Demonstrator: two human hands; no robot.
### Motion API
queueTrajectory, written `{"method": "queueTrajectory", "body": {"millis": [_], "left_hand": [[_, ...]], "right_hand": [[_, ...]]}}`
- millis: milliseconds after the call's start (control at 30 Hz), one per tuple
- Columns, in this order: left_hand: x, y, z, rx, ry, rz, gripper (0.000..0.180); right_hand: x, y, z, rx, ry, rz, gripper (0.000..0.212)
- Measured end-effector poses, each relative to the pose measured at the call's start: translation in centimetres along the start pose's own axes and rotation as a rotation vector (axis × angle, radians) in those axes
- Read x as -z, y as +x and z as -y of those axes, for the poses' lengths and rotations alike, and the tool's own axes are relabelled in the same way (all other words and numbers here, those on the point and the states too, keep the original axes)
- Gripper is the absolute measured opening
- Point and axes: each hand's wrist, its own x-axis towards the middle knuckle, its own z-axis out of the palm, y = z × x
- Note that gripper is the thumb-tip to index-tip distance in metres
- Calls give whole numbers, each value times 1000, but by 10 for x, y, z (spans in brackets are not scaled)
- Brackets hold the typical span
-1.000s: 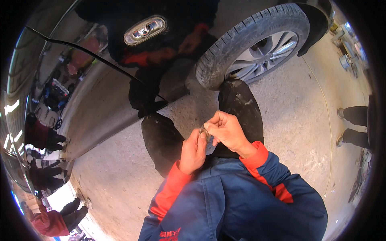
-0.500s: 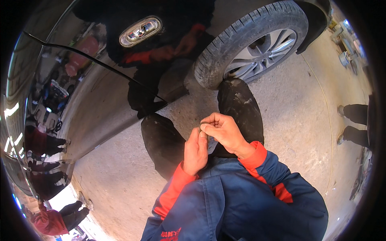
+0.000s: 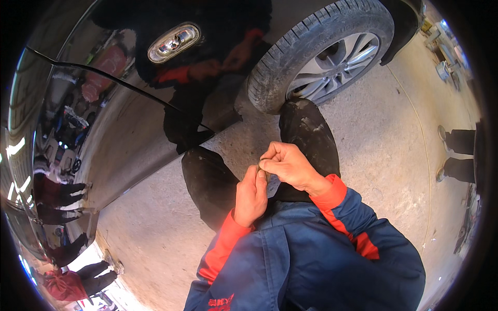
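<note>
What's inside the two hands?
Just a bit of a small, dark thing shows between the left hand and right hand. Fingers cover the rest, so I can't tell what it is.

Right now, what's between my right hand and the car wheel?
In the head view, your black-clad right knee lies between your right hand and the wheel. It overlaps the tyre's lower edge there; whether they touch isn't clear.

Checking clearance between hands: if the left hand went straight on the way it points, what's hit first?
Most likely the right hand, bent in across the line just ahead of the left hand. Depth is unclear in this single view, so any gap can't be judged.
</note>
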Motion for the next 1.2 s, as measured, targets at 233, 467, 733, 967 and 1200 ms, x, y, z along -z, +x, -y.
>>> {"method": "queueTrajectory", "body": {"millis": [233, 467, 733, 967, 1200], "left_hand": [[-10, -1, -2, 24, -3, -92, 25], [-12, -1, -4, 46, -4, -129, 26], [-10, -1, 5, 76, 37, -83, 26], [-11, -1, 5, 69, 14, -90, 26], [-20, -3, 7, 56, 61, -165, 24]], "right_hand": [[-9, 2, -13, 54, 34, -98, 7], [-12, 2, -23, 175, -77, -156, 10], [-3, 0, -11, -92, 140, -31, 13], [-3, 0, -8, -92, 160, -6, 11], [-15, 2, -20, 40, 101, -117, 11]]}}
